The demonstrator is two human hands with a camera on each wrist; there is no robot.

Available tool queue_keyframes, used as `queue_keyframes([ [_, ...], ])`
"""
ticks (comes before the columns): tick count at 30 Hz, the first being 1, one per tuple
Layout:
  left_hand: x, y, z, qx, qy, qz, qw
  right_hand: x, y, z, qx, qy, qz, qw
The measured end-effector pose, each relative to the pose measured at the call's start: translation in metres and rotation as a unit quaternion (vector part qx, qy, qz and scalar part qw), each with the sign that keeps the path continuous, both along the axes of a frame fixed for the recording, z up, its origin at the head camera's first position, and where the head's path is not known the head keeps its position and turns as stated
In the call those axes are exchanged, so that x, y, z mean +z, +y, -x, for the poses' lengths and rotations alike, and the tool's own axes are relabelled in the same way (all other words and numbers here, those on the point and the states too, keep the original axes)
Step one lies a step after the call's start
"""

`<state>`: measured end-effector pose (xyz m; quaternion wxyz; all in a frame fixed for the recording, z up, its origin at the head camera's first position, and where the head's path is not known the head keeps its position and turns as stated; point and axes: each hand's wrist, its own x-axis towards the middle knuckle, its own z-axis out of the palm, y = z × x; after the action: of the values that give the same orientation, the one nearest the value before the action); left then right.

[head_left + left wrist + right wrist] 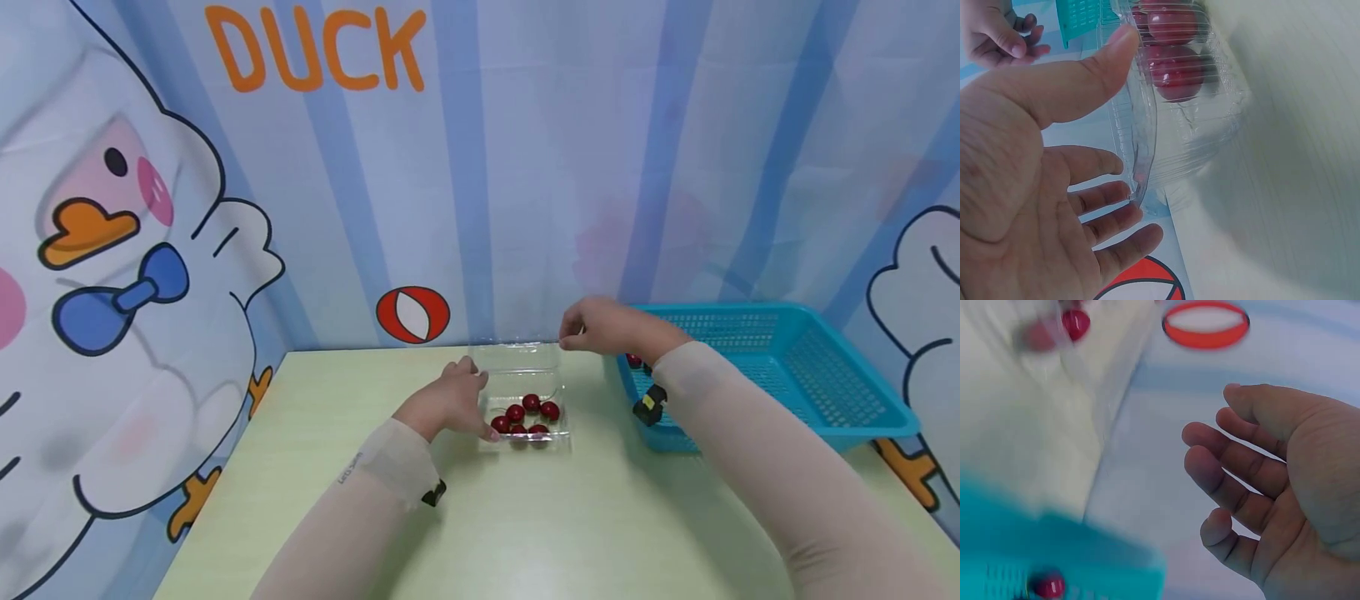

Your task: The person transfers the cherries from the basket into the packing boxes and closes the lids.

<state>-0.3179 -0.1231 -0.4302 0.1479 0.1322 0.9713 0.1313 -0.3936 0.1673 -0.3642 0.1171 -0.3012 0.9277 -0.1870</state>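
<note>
A clear plastic clamshell box (pixel 517 385) stands on the table with its lid (pixel 517 357) raised at the back. Several dark red cherries (pixel 531 403) lie in its base, mostly toward the front. My left hand (pixel 446 400) is at the box's left side; in the left wrist view its thumb (pixel 1113 59) lies along the rim and its relaxed fingers (pixel 1107 197) touch the plastic edge. My right hand (pixel 615 323) hovers by the lid's right corner, left of the basket's back edge. Loosely bent and holding nothing, its fingers (pixel 1235 462) show in the right wrist view.
A teal plastic basket (pixel 825 333) stands at the right, partly hidden behind the right forearm. Cherries (pixel 633 361) show at its left end. Behind the table (pixel 510 517) hangs a striped cloth (pixel 517 167) with duck drawings.
</note>
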Motion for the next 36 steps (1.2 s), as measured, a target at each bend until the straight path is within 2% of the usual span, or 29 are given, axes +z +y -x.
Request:
queue_keyframes([
  [4,-0.001,-0.001,0.0,0.004,0.001,-0.004,1.0,0.006,0.029,0.012,-0.045,-0.005,0.016,0.9988],
  [9,-0.001,-0.001,0.0,0.006,0.001,-0.003,1.0,0.006,0.06,0.022,-0.091,-0.001,0.019,0.9957],
  [12,-0.001,-0.002,0.0,0.007,0.0,-0.002,1.0,0.001,0.073,0.027,-0.105,0.003,0.014,0.9944],
  [16,-0.001,-0.002,-0.001,0.005,0.0,0.0,1.0,-0.012,0.088,0.033,-0.105,0.003,-0.021,0.9942],
  [20,-0.001,-0.002,-0.002,0.004,0.0,0.0,1.0,-0.028,0.102,0.039,-0.121,-0.035,-0.043,0.9911],
  [23,-0.001,-0.001,-0.002,0.005,0.0,0.001,1.0,-0.04,0.107,0.042,-0.152,-0.081,-0.046,0.9839],
  [28,-0.001,-0.001,-0.002,0.008,-0.001,0.0,1.0,-0.052,0.108,0.045,-0.167,-0.145,-0.067,0.9729],
  [31,0.0,0.0,-0.002,0.007,-0.003,-0.002,1.0,-0.055,0.106,0.044,-0.168,-0.155,-0.071,0.9709],
  [36,0.0,0.0,-0.001,0.006,-0.001,-0.001,1.0,-0.059,0.104,0.042,-0.183,-0.147,-0.065,0.97],
])
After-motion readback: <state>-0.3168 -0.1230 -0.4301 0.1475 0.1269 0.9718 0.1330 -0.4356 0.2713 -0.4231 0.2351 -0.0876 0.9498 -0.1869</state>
